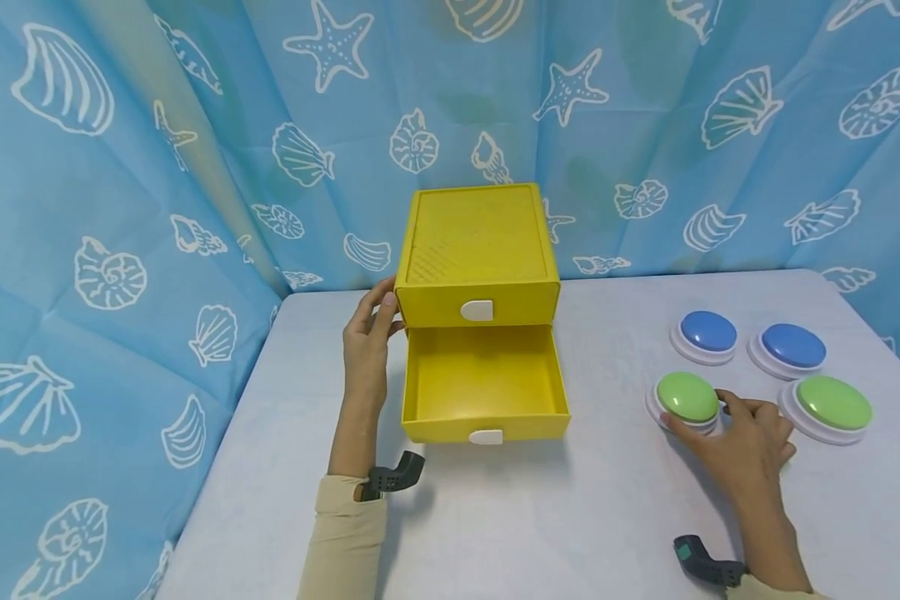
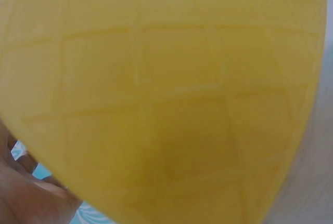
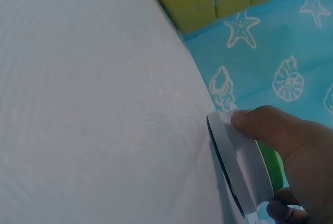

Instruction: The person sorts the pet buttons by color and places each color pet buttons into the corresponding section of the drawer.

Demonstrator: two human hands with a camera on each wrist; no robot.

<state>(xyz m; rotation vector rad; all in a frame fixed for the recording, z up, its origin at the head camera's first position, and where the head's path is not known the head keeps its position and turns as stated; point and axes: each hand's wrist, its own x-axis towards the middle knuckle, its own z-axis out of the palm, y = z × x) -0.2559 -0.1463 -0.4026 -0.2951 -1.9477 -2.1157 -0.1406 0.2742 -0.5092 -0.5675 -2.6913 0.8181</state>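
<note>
Yellow plastic makes up the small cabinet (image 1: 480,237) near the back of the white table (image 1: 607,517), its upper drawer (image 1: 435,307) closed and its lower drawer (image 1: 487,371) pulled out towards me. My left hand (image 1: 371,325) touches the cabinet's left side near the front corner, fingers loosely bent and spread rather than wrapped round it; how firmly they press I cannot tell.

Over on the right, my right hand (image 1: 746,442) is partly closed, pinching a round green button (image 1: 687,397) by its white base, thumb on the near left edge and a finger on the right. I cannot tell whether that base is touching the table. Just behind it sits a blue button (image 1: 708,332), with another blue button (image 1: 793,345) to the right. A second green button (image 1: 834,402) lies beyond my knuckles. Behind everything hangs a blue curtain (image 1: 645,108) printed with white shells and starfish.
</note>
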